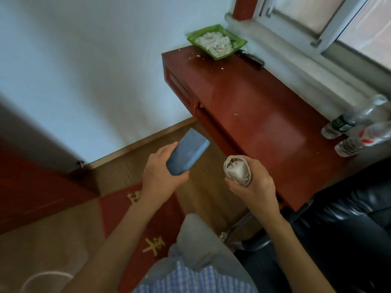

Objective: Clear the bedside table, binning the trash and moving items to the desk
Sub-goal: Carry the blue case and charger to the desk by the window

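Observation:
My left hand [161,172] grips a flat blue box-shaped case [187,152] by its lower end, held over the wooden floor just left of the red-brown desk [264,115]. My right hand [251,182] holds a white charger plug wrapped in its coiled cable [238,171], prongs pointing up, right at the desk's front edge. Both hands are apart from each other and neither item touches the desk top.
A green dish of shell scraps [216,42] sits at the desk's far corner, a dark remote [252,58] beside it. Two plastic bottles [351,123] lie at the desk's right end. A black chair [342,218] stands at right, a red mat [135,218] on the floor.

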### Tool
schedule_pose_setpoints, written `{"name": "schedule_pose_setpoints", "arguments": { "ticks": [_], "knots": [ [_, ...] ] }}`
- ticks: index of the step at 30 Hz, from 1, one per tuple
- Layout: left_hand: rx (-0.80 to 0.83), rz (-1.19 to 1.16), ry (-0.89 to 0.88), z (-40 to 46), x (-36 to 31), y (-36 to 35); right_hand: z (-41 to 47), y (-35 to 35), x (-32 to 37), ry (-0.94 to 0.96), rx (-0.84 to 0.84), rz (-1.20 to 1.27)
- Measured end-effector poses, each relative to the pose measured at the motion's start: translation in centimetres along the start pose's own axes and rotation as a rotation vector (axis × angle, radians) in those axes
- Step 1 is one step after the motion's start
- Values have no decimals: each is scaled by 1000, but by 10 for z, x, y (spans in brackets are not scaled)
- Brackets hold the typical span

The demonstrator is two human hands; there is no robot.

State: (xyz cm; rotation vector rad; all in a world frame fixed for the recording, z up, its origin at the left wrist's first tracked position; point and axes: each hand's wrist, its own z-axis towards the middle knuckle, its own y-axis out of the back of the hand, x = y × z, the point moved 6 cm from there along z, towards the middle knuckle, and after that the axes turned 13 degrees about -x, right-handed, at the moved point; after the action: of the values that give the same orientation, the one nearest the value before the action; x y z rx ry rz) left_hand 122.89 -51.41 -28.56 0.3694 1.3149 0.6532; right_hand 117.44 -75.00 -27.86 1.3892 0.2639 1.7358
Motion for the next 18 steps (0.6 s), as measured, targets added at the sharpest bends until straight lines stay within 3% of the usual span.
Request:
{"name": "schedule_pose_setpoints", "arguments": {
  "ticks": [9,18],
  "knots": [
    [40,-4,-32,131,11,-59,126,-61,-33,-6,-25,-48],
    [111,-37,-97,292,-26,-146,271,-86,-82,-102,-129,-72]
  ]
}}
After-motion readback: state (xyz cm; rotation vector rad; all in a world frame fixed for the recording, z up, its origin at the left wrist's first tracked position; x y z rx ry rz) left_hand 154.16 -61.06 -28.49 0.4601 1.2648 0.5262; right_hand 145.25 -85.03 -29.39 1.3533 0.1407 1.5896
